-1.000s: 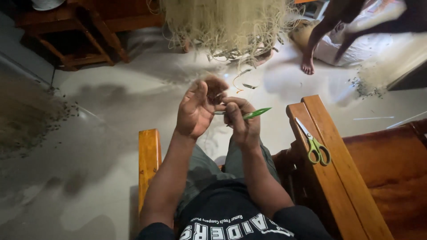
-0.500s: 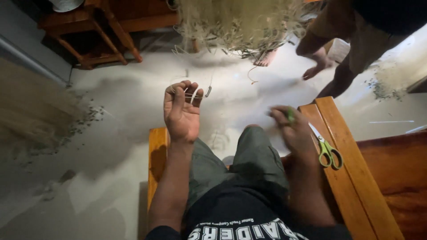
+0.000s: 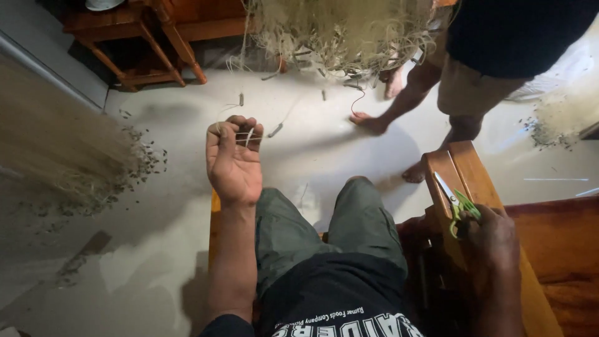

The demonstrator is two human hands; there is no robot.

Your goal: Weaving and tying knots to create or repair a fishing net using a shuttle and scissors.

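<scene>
My left hand [image 3: 234,156] is raised palm up over the pale floor, its fingers curled around a few thin pale fibre strands [image 3: 246,137] that trail off toward the floor. My right hand [image 3: 493,240] rests on the wooden armrest [image 3: 474,181] at my right. Its fingers lie on the handles of green scissors [image 3: 455,203], whose blades point away from me along the armrest. My knees in grey-green trousers fill the space between the two hands.
A big heap of pale dry fibres [image 3: 340,31] lies ahead on the floor. Another person [image 3: 462,81] stands barefoot just beyond my right knee. A wooden stool [image 3: 134,31] sits at the far left, and a fibre bundle [image 3: 59,143] with scattered scraps lies left.
My hands have parted. The right one moved from in front of me down to the armrest and the scissors. The left stays raised with the strands. The other person stepped closer.
</scene>
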